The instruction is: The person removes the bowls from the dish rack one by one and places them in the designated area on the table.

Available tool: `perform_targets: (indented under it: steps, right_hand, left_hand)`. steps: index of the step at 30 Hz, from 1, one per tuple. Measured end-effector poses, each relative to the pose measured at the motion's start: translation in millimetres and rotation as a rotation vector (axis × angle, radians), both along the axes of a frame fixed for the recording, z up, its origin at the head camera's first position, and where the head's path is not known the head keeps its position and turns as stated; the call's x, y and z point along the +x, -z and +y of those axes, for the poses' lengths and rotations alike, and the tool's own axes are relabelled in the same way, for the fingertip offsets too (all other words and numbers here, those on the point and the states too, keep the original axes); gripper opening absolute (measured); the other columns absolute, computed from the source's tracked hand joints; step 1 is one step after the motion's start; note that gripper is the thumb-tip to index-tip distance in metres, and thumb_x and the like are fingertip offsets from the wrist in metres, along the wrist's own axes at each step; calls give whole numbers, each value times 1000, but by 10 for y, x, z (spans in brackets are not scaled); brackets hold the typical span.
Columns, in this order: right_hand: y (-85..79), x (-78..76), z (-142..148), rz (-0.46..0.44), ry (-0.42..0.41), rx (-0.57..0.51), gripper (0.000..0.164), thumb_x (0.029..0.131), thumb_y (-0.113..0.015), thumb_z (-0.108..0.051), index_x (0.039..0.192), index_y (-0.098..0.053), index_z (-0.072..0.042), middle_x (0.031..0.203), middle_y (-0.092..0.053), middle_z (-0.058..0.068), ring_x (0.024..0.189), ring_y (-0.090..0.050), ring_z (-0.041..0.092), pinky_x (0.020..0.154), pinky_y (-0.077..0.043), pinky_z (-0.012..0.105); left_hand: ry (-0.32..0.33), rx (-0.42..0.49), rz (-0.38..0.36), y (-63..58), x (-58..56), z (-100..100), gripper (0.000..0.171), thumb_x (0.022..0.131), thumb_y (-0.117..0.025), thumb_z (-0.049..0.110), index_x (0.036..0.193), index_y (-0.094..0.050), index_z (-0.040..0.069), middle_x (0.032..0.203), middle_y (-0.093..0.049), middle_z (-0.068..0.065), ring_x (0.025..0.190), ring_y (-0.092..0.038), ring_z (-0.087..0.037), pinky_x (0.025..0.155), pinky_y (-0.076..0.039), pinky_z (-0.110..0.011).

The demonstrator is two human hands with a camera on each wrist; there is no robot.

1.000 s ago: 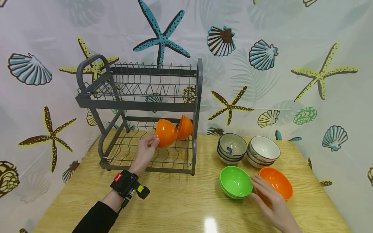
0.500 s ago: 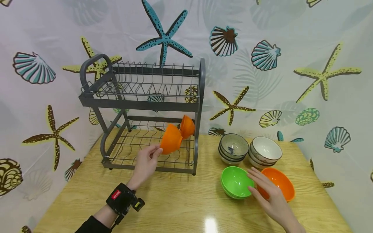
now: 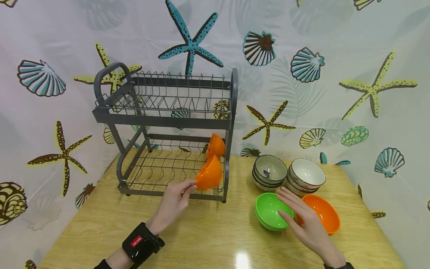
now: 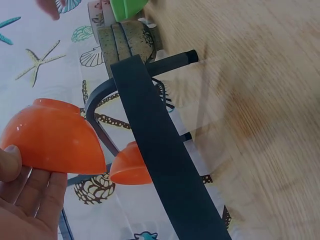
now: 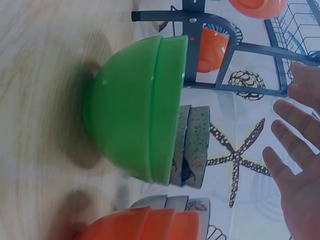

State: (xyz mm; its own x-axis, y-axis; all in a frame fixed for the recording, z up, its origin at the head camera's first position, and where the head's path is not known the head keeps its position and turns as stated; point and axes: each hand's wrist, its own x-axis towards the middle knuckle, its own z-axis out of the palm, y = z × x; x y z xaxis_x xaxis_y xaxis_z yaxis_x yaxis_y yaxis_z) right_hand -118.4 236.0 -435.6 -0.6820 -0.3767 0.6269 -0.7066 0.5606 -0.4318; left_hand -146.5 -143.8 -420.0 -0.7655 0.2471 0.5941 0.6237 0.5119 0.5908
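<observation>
My left hand [image 3: 176, 203] pinches the rim of an orange bowl [image 3: 210, 175], thumb on one side and fingers on the other, as the left wrist view also shows. That bowl is tilted on its side at the front right of the dish rack's lower tier [image 3: 161, 162]. A second orange bowl [image 3: 216, 145] leans on edge just behind it. My right hand [image 3: 309, 226] hovers with fingers extended over the stacked green bowls [image 3: 268, 213], holding nothing. Beside it on the table are stacked orange bowls [image 3: 326, 216], partly hidden by the hand in the head view.
Behind the green bowls stand a stack of grey speckled bowls [image 3: 270, 168] and a stack of white patterned bowls [image 3: 307, 172]. The rack's upper tier [image 3: 168, 101] overhangs the lower one. A patterned cloth [image 3: 302, 123] hangs behind the wooden table [image 3: 215, 239].
My left hand has carried the orange bowl rightward and toward the front of the lower tier, tilting it further. My right hand has shifted slightly left over the green bowls.
</observation>
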Motion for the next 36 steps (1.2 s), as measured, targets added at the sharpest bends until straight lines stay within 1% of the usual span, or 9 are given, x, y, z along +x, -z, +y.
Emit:
perform_targets:
  steps: [3,7,11,12,15,20,25,30,36]
  right_hand:
    - [-24,-21,-37,2,-14,4,61,79,-76,11,136,-63,-7,145,-59,7,146,-41,3,119,-29,9]
    - [-49,-55,-85,-28,-24,6,60,81,-75,9,137,-61,-7,143,-60,15,147,-40,4,119,-29,10]
    - [-67,-88,-142,-44,-36,-3,60,82,-75,8,139,-60,-7,144,-60,16,147,-41,6,119,-30,11]
    - [-69,-96,-158,-41,-44,-7,61,82,-75,8,139,-59,-7,144,-59,16,147,-41,7,119,-30,12]
    - [-76,-119,-203,-17,-78,-24,64,80,-75,10,140,-58,-5,145,-58,16,146,-43,9,119,-31,13]
    - [-97,-117,-284,0,-130,-32,70,78,-75,13,143,-54,-2,150,-54,14,147,-42,8,119,-31,12]
    - [-123,-89,-367,-1,-164,-16,72,79,-75,11,145,-51,-1,150,-53,17,147,-40,7,120,-30,13]
    - [-136,-81,-455,48,-220,1,66,81,-76,7,143,-54,-1,149,-54,19,146,-43,11,121,-31,15]
    - [-126,-63,-550,112,-271,40,51,86,-76,-2,135,-61,1,147,-57,15,142,-49,19,121,-32,17]
  left_hand:
    - [23,-60,27,5,35,31,19,89,-67,-8,107,-72,-2,89,-75,-14,59,-45,2,53,-41,-14]
    - [46,-121,59,22,79,75,21,89,-68,-8,108,-71,0,98,-77,-14,66,-63,-8,60,-52,-16]
    - [89,-167,83,13,121,114,24,87,-69,-9,109,-71,3,100,-77,-11,83,-75,-18,74,-63,-24]
    - [97,-186,95,6,133,123,25,87,-70,-9,109,-71,4,101,-77,-11,90,-76,-20,78,-63,-27]
    - [113,-254,146,-6,159,152,27,86,-71,-8,109,-70,6,103,-77,-8,94,-76,-20,81,-63,-27]
    - [150,-360,246,4,186,208,26,83,-76,-4,106,-72,7,99,-78,-4,89,-76,-15,80,-62,-21]
    - [199,-442,303,31,210,239,36,76,-79,-8,106,-73,10,102,-78,0,92,-75,-11,84,-61,-21]
    - [232,-524,356,43,231,267,42,73,-79,-9,108,-72,13,106,-78,2,95,-75,-10,87,-60,-22]
    - [274,-584,364,40,253,297,42,74,-78,-7,109,-73,16,105,-77,4,95,-74,-8,88,-60,-22]
